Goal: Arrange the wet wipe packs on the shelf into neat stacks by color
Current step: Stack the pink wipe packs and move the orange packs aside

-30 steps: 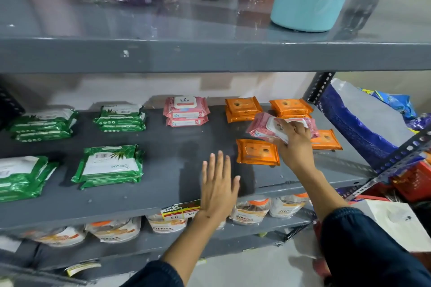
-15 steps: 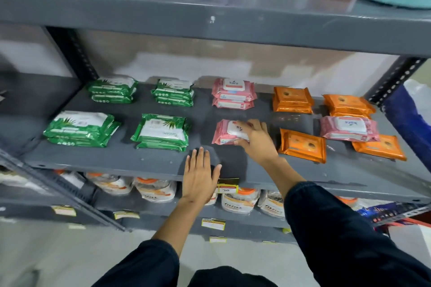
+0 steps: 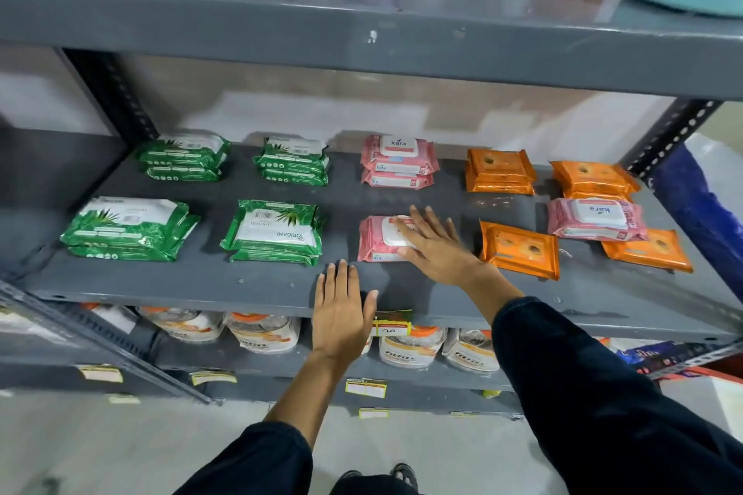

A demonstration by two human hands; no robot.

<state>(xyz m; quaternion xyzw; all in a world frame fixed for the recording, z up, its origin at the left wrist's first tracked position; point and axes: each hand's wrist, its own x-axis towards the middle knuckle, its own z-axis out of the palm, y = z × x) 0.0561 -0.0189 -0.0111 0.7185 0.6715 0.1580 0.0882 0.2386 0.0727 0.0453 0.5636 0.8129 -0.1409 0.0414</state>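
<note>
Green packs [image 3: 277, 229] stacked; right hand [image 3: 436, 249] flat, fingers spread, on front pink Kara pack [image 3: 378, 239]; another pink pack [image 3: 597, 219] at three o'clock sits among orange packs [image 3: 518, 249], unsorted.

You can read "kara" on the pink pack [image 3: 398, 161] at twelve o'clock. "ORIGAMI" marks the green pack [image 3: 275, 231] at nine o'clock. "Fitfizz" shows on the pouches [image 3: 410, 348] below.

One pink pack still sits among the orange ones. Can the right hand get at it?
Probably yes: the right hand lies open, holding nothing, and the stray pink pack lies uncovered atop orange packs.
</note>
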